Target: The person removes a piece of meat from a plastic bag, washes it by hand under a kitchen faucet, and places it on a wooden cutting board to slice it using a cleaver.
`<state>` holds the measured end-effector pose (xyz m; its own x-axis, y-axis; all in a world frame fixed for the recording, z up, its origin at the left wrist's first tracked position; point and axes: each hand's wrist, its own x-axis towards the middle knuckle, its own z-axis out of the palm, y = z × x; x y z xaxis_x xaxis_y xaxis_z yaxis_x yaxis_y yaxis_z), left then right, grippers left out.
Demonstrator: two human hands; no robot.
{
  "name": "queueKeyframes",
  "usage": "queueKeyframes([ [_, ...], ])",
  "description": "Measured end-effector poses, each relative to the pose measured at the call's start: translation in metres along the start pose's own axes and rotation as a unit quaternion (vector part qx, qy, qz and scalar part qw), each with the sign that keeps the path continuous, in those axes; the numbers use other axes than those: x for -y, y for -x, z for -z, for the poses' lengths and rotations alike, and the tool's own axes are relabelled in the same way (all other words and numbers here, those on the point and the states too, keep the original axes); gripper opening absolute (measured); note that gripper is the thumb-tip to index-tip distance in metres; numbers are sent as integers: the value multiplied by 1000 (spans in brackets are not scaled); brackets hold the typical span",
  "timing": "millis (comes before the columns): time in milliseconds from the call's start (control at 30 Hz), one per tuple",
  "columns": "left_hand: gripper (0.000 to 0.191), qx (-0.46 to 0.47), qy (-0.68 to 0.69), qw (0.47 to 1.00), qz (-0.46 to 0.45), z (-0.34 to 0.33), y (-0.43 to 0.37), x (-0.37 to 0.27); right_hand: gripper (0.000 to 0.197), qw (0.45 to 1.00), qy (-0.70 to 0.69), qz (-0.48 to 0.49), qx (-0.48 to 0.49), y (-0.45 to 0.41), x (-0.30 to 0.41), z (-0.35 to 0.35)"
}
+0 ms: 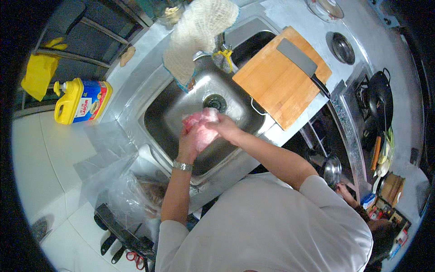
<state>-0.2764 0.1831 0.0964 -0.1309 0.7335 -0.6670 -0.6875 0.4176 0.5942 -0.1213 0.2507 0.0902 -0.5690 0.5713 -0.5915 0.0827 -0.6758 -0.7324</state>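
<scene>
Both of my hands grip a piece of raw pink meat (205, 136) over the stainless steel sink basin (170, 124). On the left side, my left hand (189, 141) holds the meat from its lower left, with a metal watch on that wrist. Coming from the right, my right hand (226, 127) clasps its upper right part. The drain strainer (214, 103) lies just beyond the meat. A loofah-like cloth with blue edging (197, 37) hangs over the sink's far side, covering part of the faucet.
A wooden cutting board (268, 81) with a cleaver (297, 57) spans the sink's right part. Left stands a yellow detergent jug (83, 102). Clear plastic bags (119, 193) and a knife rack (122, 231) are lower left. A wok (379, 102) sits far right; another person's hand (345, 192) shows lower right.
</scene>
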Motion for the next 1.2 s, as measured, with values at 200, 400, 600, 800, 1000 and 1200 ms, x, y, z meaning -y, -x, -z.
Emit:
queueKeyframes([
  [200,34,60,-64,992,-89,-21,20,-35,44,936,280,213,-23,41,78,-17],
  [400,36,119,50,989,71,31,-32,-11,57,940,289,-71,-167,-54,-39,5],
  [600,34,38,-3,999,-13,-21,22,-17,51,922,325,121,-172,19,45,-13],
  [800,36,84,-125,987,53,12,-20,18,54,926,333,-90,-152,-41,-16,7],
  [1000,39,415,131,887,151,31,-31,0,49,929,290,129,-189,7,23,-4],
  [1200,41,86,-30,996,-11,56,-22,30,52,937,327,65,-105,33,56,-15],
])
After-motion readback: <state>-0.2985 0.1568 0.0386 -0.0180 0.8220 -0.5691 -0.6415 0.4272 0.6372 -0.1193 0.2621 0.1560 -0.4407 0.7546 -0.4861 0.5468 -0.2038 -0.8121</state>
